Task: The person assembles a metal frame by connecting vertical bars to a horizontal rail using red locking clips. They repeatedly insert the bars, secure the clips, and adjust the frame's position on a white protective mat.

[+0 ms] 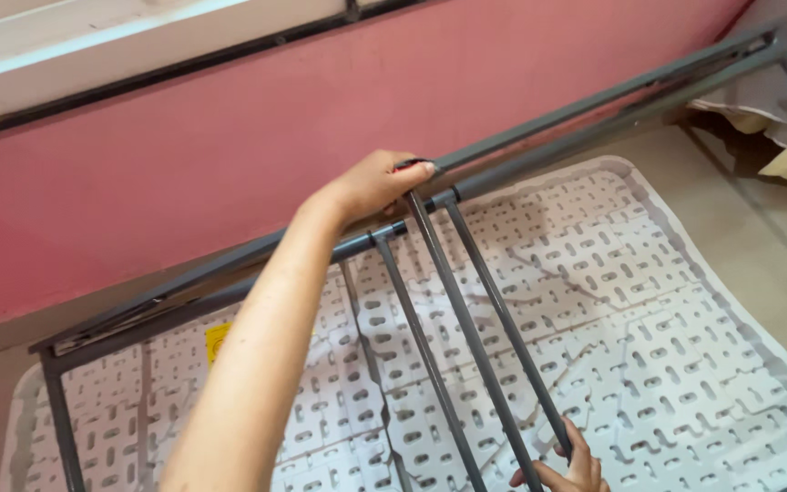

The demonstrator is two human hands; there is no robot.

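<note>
Slats partly set: 3 grey metal bars lie across the bed frame rail, w/ most of the frame open. Left hand clamps rail at a bar end; right hand fingers wrap 1 bar's lower end, above white perforated mat.

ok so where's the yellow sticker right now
In the head view the yellow sticker sits lower left on the white perforated sheet, just below the grey frame rail and beside the left forearm.
</note>
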